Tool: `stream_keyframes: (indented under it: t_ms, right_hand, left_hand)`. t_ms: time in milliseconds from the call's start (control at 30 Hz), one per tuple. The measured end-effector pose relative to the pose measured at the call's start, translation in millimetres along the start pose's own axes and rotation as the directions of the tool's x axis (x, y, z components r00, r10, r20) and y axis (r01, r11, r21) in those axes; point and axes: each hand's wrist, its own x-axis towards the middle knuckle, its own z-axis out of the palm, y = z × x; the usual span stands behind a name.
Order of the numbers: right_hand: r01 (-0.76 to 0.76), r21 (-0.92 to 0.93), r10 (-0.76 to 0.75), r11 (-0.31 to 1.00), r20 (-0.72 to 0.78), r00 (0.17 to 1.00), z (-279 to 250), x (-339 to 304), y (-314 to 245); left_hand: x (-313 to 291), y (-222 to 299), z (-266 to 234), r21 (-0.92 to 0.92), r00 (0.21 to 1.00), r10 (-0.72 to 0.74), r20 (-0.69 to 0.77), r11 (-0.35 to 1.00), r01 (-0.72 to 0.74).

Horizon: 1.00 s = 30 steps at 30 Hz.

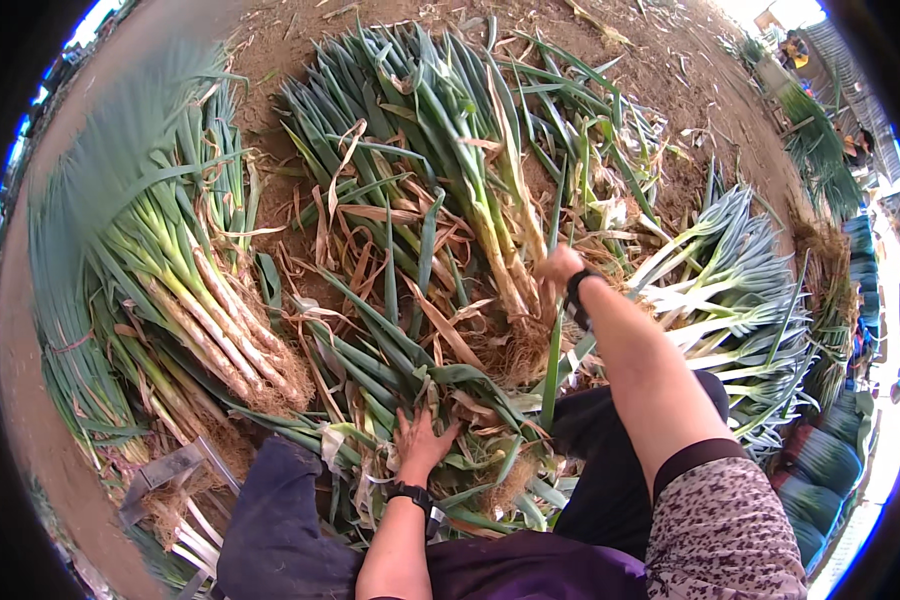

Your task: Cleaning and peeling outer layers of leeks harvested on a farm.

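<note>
Central leek bundle (485, 205), one, lies on the soil ahead of the person, green tops pointing away, matted roots (525, 352) toward the knees; right hand (561, 263), one, fingers curled in, beside the bundle's lower stems, its hold on a stalk or a leaf impossible to tell; left hand (420, 440), one, open, fingers spread over loose green leaves (365, 365), apparently bracing; left-hand leek pile (210, 310), one, roots attached, well apart from both hands; pale-stemmed leek stack (715, 292), one, beyond the right forearm; handling notes, by judgement: a stalk is best taken low on its firm white part, since the leaves likely tear under a hard pull; tangled roots and dry brown leaves (448, 322) call for a slow draw, one stalk at a time, while the left hand steadies the heap without crushing it
</note>
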Motion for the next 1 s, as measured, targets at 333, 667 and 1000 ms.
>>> stream_keyframes:
  t_ms: [333,667,1000]
  right_hand:
    - [0.112,0.961,0.294,0.254,-0.187,0.937,-271,-140,-79]
    - [0.314,0.9,-0.272,0.302,-0.235,0.933,-262,-312,-254]
    - [0.099,0.895,0.4,-0.435,0.093,0.912,-240,-180,-211]
  left_hand:
    - [-38,10,-95,-0.294,0.647,-0.143,-0.749,0.947,-0.131]
    - [-57,97,-159,-0.969,0.977,0.037,-0.212,-0.14,-0.205]
    - [-91,124,-129,-0.974,0.99,0.138,-0.018,-0.225,0.014]
